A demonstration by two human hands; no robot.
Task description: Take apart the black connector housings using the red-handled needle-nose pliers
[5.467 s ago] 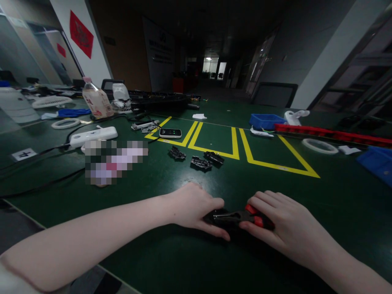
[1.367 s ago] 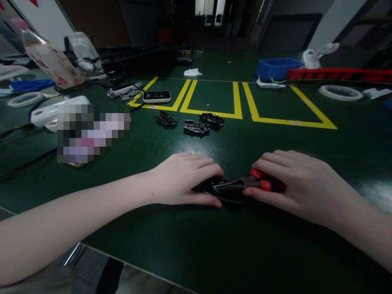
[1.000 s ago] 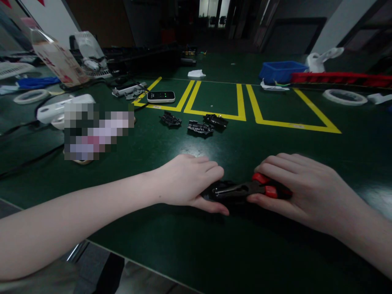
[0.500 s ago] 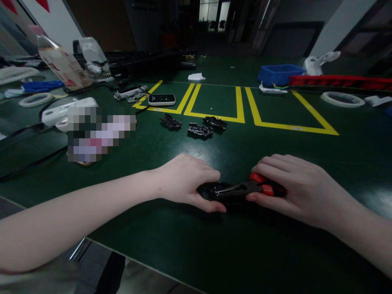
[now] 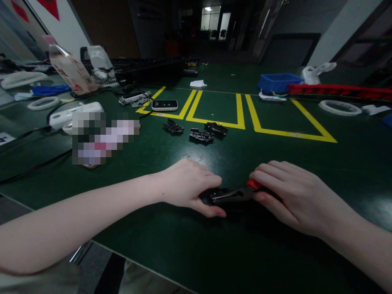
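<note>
My left hand (image 5: 192, 185) is closed around a black plastic part (image 5: 208, 196) low over the green table, most of it hidden by the fingers. In my right hand (image 5: 288, 196) is a pair of long-nose pliers (image 5: 234, 197) with red grips. Their jaws point left and meet the black part; the exact contact is too dark to make out. Beyond my hands lie three similar black parts: one at the left (image 5: 173, 126), one at the front (image 5: 201, 136) and one at the right (image 5: 216, 129).
Yellow tape outlines (image 5: 295, 134) mark the green table (image 5: 147, 163). A small device with green lights (image 5: 164, 105), a pixelated object (image 5: 104, 143), a power strip (image 5: 76, 114) and a bottle (image 5: 72, 69) are at left. A blue bin (image 5: 278, 83), red rack (image 5: 337, 90) and tape roll (image 5: 339, 108) sit right.
The pliers have turned slightly in my right hand, and less of the red grips shows. My left hand keeps its hold. The whole view has shifted a little.
</note>
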